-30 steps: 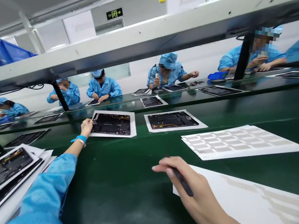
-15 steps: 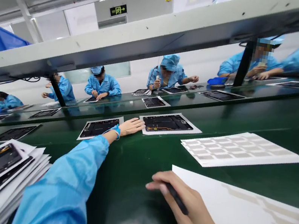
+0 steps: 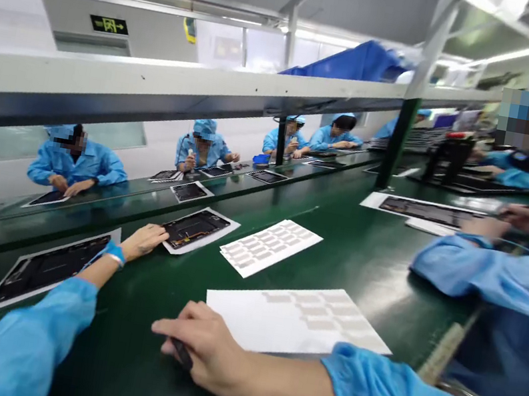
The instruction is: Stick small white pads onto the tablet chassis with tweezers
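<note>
My left hand (image 3: 144,240) reaches across the bench with its fingers stretched over the left edge of an opened tablet housing (image 3: 196,228). The housing is black inside and lies on a white sheet. A second black housing (image 3: 53,264), also on white paper, lies beside my left wrist. Closer to me, my right hand (image 3: 206,347) is closed around a slim black pen-like tool (image 3: 182,352); its tip is hidden. Behind that hand lies a white sheet of grey stickers (image 3: 269,317), partly peeled. Farther back rests a fuller sticker sheet (image 3: 269,247).
On the right a co-worker's blue sleeve (image 3: 489,276) rests near the bench edge, their hands at another housing (image 3: 429,212). A white shelf beam (image 3: 185,93) crosses above, held by a dark green post (image 3: 398,143). Several co-workers sit along the far side.
My view has swung to the right and levelled, bringing the co-worker on the right into sight. My left hand stays at the housing's edge; my right hand still holds the black tool.
</note>
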A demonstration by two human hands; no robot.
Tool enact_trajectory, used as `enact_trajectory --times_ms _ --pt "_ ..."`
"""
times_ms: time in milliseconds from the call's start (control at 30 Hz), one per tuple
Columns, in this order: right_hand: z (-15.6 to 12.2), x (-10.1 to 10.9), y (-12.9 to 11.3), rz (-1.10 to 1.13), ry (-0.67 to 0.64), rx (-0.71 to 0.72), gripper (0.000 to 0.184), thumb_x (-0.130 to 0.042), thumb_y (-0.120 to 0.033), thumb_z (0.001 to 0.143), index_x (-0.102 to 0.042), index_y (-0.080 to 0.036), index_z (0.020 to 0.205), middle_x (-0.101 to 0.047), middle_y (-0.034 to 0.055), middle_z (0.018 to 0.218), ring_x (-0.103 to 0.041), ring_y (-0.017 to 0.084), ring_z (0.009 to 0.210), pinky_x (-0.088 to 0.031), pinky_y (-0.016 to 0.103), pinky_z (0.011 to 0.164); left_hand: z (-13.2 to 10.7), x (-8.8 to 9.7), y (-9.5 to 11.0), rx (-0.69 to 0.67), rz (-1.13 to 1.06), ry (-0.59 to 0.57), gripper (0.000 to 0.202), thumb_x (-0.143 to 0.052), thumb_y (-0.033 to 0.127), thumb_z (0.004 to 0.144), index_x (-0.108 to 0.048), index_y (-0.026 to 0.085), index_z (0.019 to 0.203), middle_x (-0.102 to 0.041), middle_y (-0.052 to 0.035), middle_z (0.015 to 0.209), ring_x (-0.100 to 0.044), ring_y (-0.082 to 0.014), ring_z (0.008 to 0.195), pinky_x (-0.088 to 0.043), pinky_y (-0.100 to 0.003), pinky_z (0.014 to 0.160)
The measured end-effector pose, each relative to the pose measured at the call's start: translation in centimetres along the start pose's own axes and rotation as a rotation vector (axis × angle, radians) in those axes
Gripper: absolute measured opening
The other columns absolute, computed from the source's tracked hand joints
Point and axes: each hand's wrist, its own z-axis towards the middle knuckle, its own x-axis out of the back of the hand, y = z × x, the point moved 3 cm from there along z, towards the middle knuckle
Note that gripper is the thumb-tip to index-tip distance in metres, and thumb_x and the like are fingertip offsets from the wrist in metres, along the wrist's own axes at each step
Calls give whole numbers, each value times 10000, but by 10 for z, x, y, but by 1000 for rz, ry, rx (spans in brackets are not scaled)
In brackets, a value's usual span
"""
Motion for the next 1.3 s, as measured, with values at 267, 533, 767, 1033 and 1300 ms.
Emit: enact_trajectory --times_ms 267,533,767,1033,1300 --pt "35 58 13 82 376 -168 287 -511 -418 966 -714 -216 967 -696 66 912 -623 205 900 -498 341 833 -91 86 97 -92 235 79 225 -382 181 940 -603 223 947 -604 -66 879 -586 -201 757 -438 -304 671" --pt "29 113 54 494 769 -569 345 -801 -509 660 -689 -208 786 -596 -23 683 -595 130 685 -516 281 711 -167 127 282 -202 -111 -344 136 -483 115 914 -536 207 998 -600 -31 881 -572 -182 659 -377 -292 551" --pt "-12 129 46 334 448 -798 446 -761 -616 703 -719 -201 862 -730 50 827 -697 212 848 -545 311 749 -182 124 321 -299 -178 -452 128 -514 92 900 -605 177 932 -655 -28 813 -588 -189 639 -374 -316 521" --pt "-64 169 80 167 169 -1077 614 -760 -740 589 -701 -192 858 -771 98 820 -708 303 928 -494 401 871 -48 69 266 -398 -113 -9 248 -455 275 1005 -638 140 1103 -617 -127 1212 -564 -267 1122 -461 -388 919" --pt "-76 173 90 205 64 -1161 577 -722 -729 659 -672 -194 871 -777 101 816 -694 255 883 -491 341 803 26 -8 239 -533 -473 -12 359 -427 272 1012 -564 191 1333 -469 -91 1459 -409 -210 1361 -320 -344 1125"
